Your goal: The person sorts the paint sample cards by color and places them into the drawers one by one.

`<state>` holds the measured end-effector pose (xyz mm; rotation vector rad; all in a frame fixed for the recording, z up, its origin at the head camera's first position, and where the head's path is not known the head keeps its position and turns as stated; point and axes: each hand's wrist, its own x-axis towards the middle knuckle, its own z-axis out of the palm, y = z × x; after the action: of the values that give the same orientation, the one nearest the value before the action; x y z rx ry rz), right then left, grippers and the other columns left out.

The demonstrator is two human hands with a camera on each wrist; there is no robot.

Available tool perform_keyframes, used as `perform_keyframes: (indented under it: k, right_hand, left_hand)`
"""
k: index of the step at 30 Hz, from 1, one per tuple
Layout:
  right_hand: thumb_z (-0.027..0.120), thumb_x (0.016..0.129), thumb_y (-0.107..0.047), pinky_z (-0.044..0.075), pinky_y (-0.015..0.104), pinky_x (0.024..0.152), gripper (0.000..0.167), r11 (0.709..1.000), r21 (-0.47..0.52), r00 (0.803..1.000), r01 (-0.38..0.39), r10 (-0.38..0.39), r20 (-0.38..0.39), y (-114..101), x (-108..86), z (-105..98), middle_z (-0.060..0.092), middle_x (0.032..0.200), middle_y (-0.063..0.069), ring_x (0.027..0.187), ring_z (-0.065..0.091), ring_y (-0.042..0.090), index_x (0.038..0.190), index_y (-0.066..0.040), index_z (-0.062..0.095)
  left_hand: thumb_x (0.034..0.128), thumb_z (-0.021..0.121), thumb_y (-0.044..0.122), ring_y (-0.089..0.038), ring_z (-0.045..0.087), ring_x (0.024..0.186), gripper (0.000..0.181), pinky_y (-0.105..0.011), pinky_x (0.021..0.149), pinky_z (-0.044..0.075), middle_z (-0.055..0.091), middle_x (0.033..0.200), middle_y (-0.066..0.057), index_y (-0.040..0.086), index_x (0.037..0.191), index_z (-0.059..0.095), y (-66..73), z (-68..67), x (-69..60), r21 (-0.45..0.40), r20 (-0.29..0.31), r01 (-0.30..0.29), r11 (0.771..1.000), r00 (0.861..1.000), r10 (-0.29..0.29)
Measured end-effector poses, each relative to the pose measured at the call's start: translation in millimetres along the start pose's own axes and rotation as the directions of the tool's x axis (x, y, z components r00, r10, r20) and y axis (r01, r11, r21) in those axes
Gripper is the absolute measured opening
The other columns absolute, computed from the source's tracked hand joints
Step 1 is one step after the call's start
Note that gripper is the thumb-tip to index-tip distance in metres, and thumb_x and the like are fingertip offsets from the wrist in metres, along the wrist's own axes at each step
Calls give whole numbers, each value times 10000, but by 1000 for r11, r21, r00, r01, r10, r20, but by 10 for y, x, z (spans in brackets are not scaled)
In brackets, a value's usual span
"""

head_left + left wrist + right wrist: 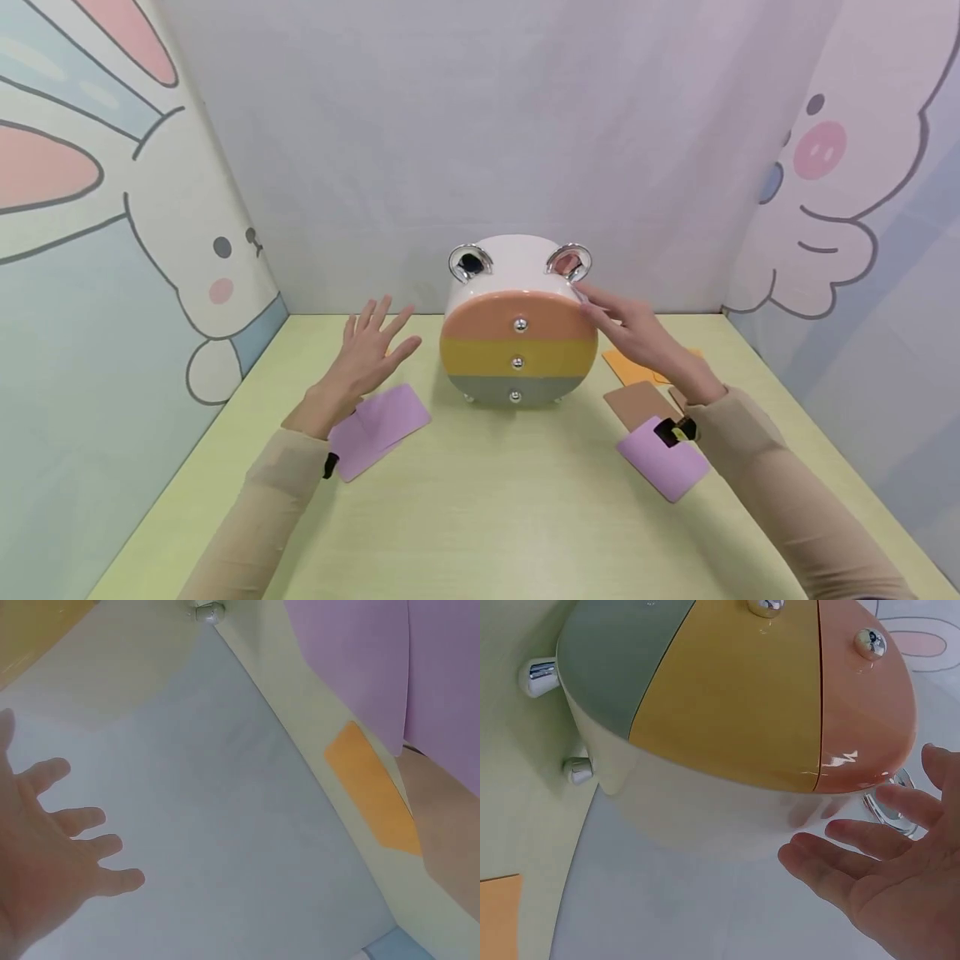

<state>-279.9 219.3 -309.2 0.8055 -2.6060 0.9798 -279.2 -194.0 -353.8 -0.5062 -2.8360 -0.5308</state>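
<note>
A rounded drawer box (pixel 517 271) with a white body and chrome ear shapes on top stands at the back middle of the table. Its front has an orange drawer (pixel 480 318), a yellow drawer (pixel 480 358) and a grey-green drawer (pixel 480 387), each with a silver knob. My right hand (pixel 637 329) is at the box's upper right side, below the right ear (pixel 570 262). Its fingers are extended; whether they touch the white side (pixel 727 817) I cannot tell. My left hand (pixel 367 350), fingers spread and holding nothing, hovers left of the box above purple cards (pixel 390 421).
Near the purple cards on the left lie an orange card (pixel 375 787) and a brown card (pixel 450 825). Right of the box are orange (pixel 626 368), brown (pixel 641 404) and purple cards (pixel 660 471). A pale back wall (pixel 375 167) and printed side walls enclose the table.
</note>
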Motion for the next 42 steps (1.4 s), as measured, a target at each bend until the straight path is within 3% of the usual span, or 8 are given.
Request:
perform_keyframes:
  k: [9, 15, 24, 28, 33, 38, 40, 42]
  right_hand:
    - [531, 999, -221, 507, 514, 944, 385, 997, 68, 997, 21, -16, -72, 27, 83, 58, 570, 1355, 171, 1236, 563, 365, 1368, -116, 552]
    - [550, 986, -168, 519, 488, 925, 359, 996, 81, 996, 34, -27, -86, 16, 109, 51, 591, 1330, 159, 1213, 585, 349, 1338, -103, 580]
    - [558, 983, -193, 518, 464, 932, 347, 996, 79, 995, 30, -23, -93, 7, 116, 45, 589, 1337, 133, 1208, 593, 328, 1319, -114, 595]
    - [557, 985, -210, 521, 466, 932, 344, 997, 72, 996, 21, -14, -94, 11, 117, 49, 588, 1339, 121, 1203, 598, 322, 1316, -125, 598]
    - [553, 987, -223, 522, 474, 926, 343, 998, 66, 995, 16, -9, -97, 12, 111, 48, 587, 1342, 121, 1201, 598, 327, 1314, -127, 600]
    - [551, 989, -221, 519, 485, 919, 345, 998, 66, 995, 14, -8, -96, 14, 110, 48, 579, 1346, 136, 1204, 592, 341, 1316, -123, 596]
    - [553, 987, -223, 517, 480, 922, 345, 998, 66, 995, 12, -6, -95, 12, 117, 46, 578, 1348, 132, 1206, 591, 336, 1316, -127, 595]
    - [558, 985, -225, 517, 474, 926, 345, 998, 69, 995, 6, 0, -96, 11, 117, 46, 577, 1349, 125, 1208, 591, 330, 1314, -130, 597]
  left_hand:
    - [973, 453, 526, -391, 30, 1501, 660, -634, 1174, 13, 107, 1623, -163, 228, 1534, 272, 42, -16, -20, -29, -15, -19, 999, 1000, 18]
    - [971, 500, 476, -368, 196, 1455, 627, -600, 1156, 212, 260, 1574, -149, 181, 1504, 352, 147, -37, -13, -30, -111, -82, 996, 991, 79]
    - [939, 630, 275, -295, 475, 1112, 477, -448, 903, 475, 569, 1168, -136, 73, 1355, 513, 545, -44, 3, -89, -373, -286, 954, 898, 234]
    - [922, 658, 238, -253, 542, 1013, 438, -406, 850, 507, 602, 1095, -119, 52, 1301, 542, 753, -24, 0, -152, -386, -342, 927, 884, 262]
    - [912, 669, 166, -215, 566, 838, 321, -376, 721, 534, 627, 970, -103, 18, 1183, 583, 977, 10, 19, -309, -357, -367, 877, 900, 251]
    - [918, 658, 151, -177, 617, 762, 209, -305, 693, 560, 667, 908, -94, 21, 1072, 602, 1151, 71, 44, -496, -277, -293, 818, 946, 171]
    - [925, 650, 165, -190, 642, 788, 188, -286, 716, 561, 681, 939, -99, 26, 1046, 618, 1215, 96, 53, -570, -226, -240, 786, 965, 131]
    - [931, 641, 171, -262, 668, 822, 196, -308, 736, 577, 689, 968, -153, 9, 1042, 628, 1278, 122, 66, -673, -148, -174, 719, 984, 99]
